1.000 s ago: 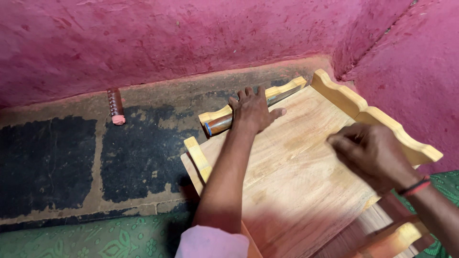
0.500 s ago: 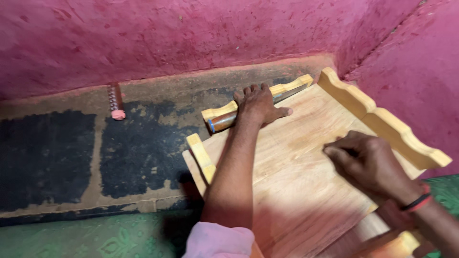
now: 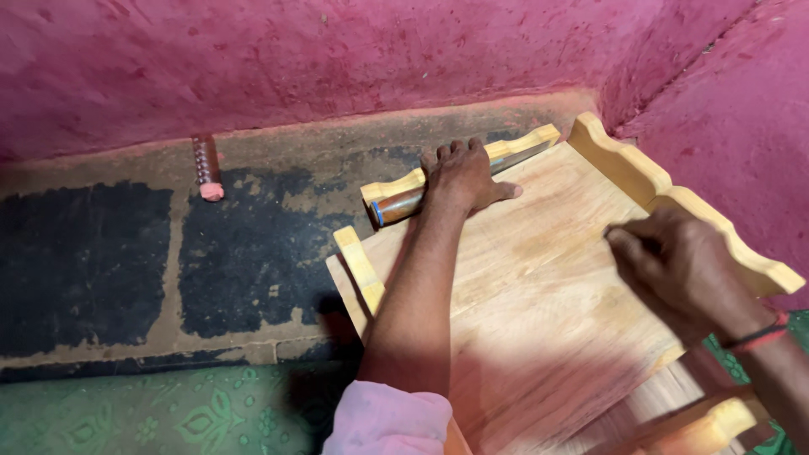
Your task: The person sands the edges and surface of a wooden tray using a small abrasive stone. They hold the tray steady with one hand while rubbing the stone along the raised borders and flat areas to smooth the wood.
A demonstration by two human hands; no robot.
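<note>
A: Looking down at a pale wooden board (image 3: 539, 295) with wavy raised rails (image 3: 674, 198) along its edges, lying on a dark patchy floor (image 3: 126, 261) against a pink wall (image 3: 337, 59).

B: And the left hand (image 3: 462, 175)?

A: Pressing flat at the board's far edge, fingers spread wide over a wooden-handled tool (image 3: 404, 205) (brown handle, blue band at its end, dark blade running toward the far right corner). Touching it from above, not wrapping it.

B: Right hand (image 3: 674, 265)?

A: Resting near the board's right edge, just inside the right rail, fingers curled in narrow. Possibly pinching something small; cannot tell what, or whether anything at all.

B: Anything else around?

A: Lying on the floor well apart from the board's left edge, 1 small spiral piece with a pink tip (image 3: 206, 168), close to the wall. Showing along the bottom edge, green patterned matting (image 3: 168, 413). Peeking out near the board's near right corner, more yellowish wooden parts (image 3: 716, 421).
</note>
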